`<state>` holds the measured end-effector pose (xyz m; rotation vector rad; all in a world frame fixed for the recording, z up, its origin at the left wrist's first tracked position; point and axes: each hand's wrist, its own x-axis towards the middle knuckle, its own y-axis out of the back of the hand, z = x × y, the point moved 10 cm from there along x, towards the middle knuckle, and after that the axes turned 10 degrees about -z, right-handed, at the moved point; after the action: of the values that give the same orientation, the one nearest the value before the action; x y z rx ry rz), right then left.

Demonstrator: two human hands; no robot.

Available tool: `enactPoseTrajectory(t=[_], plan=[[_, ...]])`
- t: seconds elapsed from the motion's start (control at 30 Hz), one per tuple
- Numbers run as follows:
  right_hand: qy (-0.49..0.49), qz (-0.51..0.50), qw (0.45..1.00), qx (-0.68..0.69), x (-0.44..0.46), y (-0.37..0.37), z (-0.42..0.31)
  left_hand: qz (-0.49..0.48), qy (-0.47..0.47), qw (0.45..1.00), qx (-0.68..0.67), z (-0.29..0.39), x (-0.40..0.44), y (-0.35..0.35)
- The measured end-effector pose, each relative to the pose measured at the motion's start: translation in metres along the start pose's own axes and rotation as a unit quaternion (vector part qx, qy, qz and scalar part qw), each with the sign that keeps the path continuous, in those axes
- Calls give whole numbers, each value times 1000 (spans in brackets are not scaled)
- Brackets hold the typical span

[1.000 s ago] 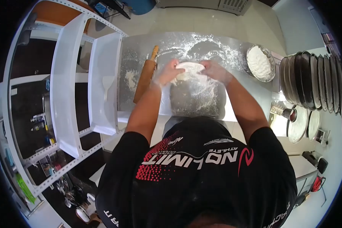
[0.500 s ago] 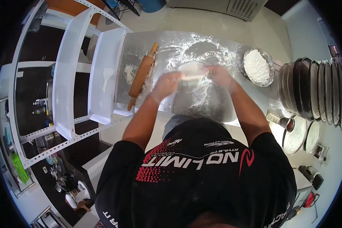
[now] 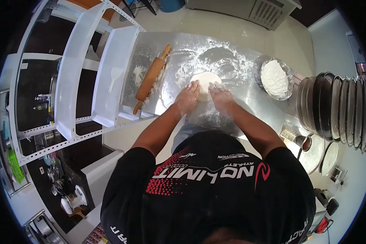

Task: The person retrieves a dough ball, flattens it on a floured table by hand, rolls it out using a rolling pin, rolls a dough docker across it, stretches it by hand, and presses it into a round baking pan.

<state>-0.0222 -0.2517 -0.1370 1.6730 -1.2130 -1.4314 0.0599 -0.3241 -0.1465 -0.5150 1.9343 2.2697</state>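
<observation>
Half a second earlier, the dough (image 3: 208, 78) was pinched at its edges between both hands, which showed motion blur. It now lies flat on the metal table (image 3: 268, 112), near the middle of the work surface and directly in front of the person. The left hand (image 3: 187, 97) rests on the near left part of the dough with its fingers extended; the right hand (image 3: 221, 96) rests on the near right part in the same manner. Neither hand is clamped: the fingers lie straight on the dough, and the two hands are apart, with a strip of dough visible between them. Both hands carry a coating of flour.

The rolling pin (image 3: 151, 79) has kept its position on the table, to the left of the dough and well apart from it (it lies at a slant, far handle toward the right). Loose flour (image 3: 209, 45) is spread across the table beyond the dough.

Containers: the round bowl (image 3: 283, 96) stands at the right end of the table and holds a white heap of flour (image 3: 274, 77). The white shelf (image 3: 105, 99) at the left end of the table carries a white spatula (image 3: 115, 76). To the right of the table, round pans (image 3: 326, 106) stand on edge in a row.
</observation>
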Motion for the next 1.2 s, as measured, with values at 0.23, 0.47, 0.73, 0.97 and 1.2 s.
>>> enactPoseTrajectory(t=[0.23,0.47,0.73,0.97,1.2], plan=[[-37,-22,999,2,15,7,3,19,12,1000,17,15,-3,2],[0,-49,997,53,40,31,1,86,12,992,-97,8,-28,18],[88,113,964,224,105,59,45,140,13,986,-91,7,-16,15],[79,-141,984,72,145,15,38,136,38,989,-37,20,-19,5],[58,-146,967,198,139,27,49,140,82,980,-114,9,-11,7]])
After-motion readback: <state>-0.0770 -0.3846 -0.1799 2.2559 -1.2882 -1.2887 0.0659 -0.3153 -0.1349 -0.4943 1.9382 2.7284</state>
